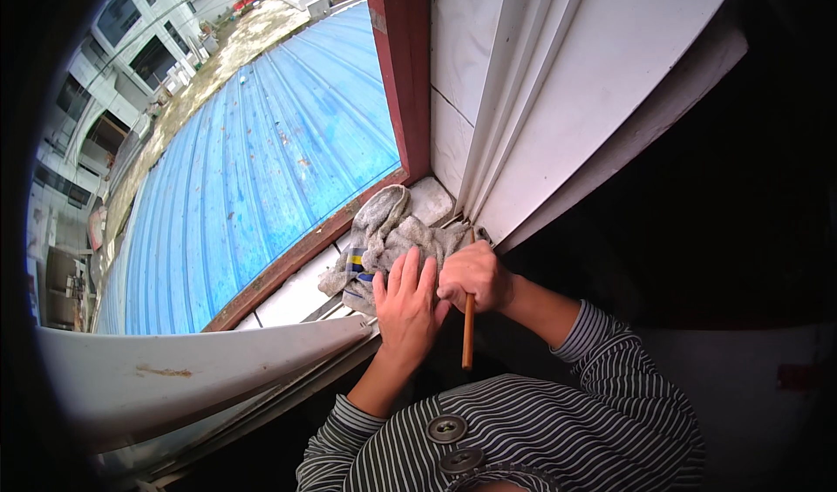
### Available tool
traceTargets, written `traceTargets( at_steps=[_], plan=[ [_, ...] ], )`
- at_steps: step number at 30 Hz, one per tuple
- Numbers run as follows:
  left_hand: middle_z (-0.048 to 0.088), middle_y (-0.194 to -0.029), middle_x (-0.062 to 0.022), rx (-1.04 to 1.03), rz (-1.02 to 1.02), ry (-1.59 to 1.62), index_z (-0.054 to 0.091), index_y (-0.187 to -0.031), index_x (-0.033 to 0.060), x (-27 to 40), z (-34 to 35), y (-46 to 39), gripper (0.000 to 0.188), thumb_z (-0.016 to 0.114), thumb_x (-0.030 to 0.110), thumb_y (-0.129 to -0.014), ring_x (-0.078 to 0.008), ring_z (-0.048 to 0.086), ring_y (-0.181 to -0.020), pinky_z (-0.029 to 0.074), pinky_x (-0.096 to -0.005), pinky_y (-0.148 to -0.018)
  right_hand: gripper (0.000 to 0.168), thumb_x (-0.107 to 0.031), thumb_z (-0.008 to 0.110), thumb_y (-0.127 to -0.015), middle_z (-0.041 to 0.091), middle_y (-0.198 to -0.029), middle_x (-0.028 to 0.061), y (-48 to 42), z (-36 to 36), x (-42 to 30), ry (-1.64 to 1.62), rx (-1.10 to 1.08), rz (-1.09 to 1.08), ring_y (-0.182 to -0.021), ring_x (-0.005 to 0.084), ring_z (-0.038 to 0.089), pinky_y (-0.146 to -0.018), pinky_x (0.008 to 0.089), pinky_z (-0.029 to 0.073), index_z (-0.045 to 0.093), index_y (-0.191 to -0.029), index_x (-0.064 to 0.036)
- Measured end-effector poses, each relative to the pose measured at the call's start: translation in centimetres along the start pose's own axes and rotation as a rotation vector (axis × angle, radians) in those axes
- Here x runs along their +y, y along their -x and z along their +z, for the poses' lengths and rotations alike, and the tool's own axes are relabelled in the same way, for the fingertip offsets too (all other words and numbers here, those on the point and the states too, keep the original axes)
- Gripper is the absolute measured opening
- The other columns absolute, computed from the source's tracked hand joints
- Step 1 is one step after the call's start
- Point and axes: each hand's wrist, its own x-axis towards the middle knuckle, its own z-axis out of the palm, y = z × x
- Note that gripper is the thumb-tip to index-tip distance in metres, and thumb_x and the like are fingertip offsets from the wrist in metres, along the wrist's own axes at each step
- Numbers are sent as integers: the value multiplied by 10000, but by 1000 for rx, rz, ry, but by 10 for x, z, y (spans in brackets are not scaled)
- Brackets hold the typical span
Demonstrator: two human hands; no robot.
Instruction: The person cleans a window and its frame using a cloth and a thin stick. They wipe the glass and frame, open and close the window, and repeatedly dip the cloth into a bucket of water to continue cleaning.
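Observation:
A crumpled grey cloth (pixel 392 240), with a yellow and blue stripe, lies bunched in the corner of the window sill. My left hand (pixel 407 302) rests flat on its near side, fingers extended and slightly apart. My right hand (pixel 477 276) is closed around a thin wooden stick (pixel 468 335). The stick's lower end sticks out below my fist. Its upper end reaches the cloth's right side by the corner of the window track (pixel 465 216); the exact tip is hard to make out.
White window frame (pixel 575 100) rises at the right, and another white frame piece (pixel 196 368) crosses the lower left. A reddish-brown bar (pixel 399 73) edges the opening. Outside lies a blue corrugated metal roof (pixel 261 165), with buildings (pixel 131 34) beyond. A pale block (pixel 431 201) sits behind the cloth.

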Motion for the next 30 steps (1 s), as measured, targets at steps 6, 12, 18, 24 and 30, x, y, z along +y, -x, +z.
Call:
traceTargets(
  at_steps=[6, 12, 18, 24, 30],
  plan=[
    [436, -1265, -85, -90, 104, 16, 497, -1163, 68, -4, 5, -5, 452, 475, 271, -759, -235, 371, -1201, 228, -539, -953, 294, -243, 602, -754, 448, -496, 41, 11, 8, 6, 66, -60, -104, -436, 213, 485, -407, 317, 381, 470, -540, -91],
    [510, -1177, -133, -36, 79, 40, 574, -1029, 56, -9, 2, 8, 370, 542, 245, -713, -284, 452, -1120, 361, -411, -883, 321, -192, 561, -796, 504, -537, 89, -5, 26, -3, -271, 110, 108, -459, 258, 504, -421, 327, 382, 450, -524, -62],
    [489, -1214, -104, 84, 97, -83, 511, -1135, 43, -16, 4, 25, 426, 479, 211, -745, -263, 462, -1111, 366, -389, -842, 398, -249, 556, -810, 394, -500, 45, 7, 37, -32, -265, -21, -219, -424, 213, 431, -389, 321, 322, 366, -500, -86],
    [421, -1287, -64, -85, 75, -145, 437, -1218, 70, -4, 12, -11, 503, 529, 241, -754, -226, 415, -1153, 340, -379, -847, 387, -255, 563, -798, 333, -488, 33, 12, 11, -32, -231, -108, -216, -412, 194, 404, -381, 317, 311, 378, -499, -93],
    [384, -1278, -184, 52, 12, 149, 411, -1212, 15, -9, 7, 1, 567, 546, 280, -729, -312, 385, -1163, 307, -425, -899, 338, -219, 555, -787, 341, -476, 41, 15, 16, -23, -258, -18, -165, -391, 203, 385, -374, 331, 309, 413, -508, -91]
  ],
)
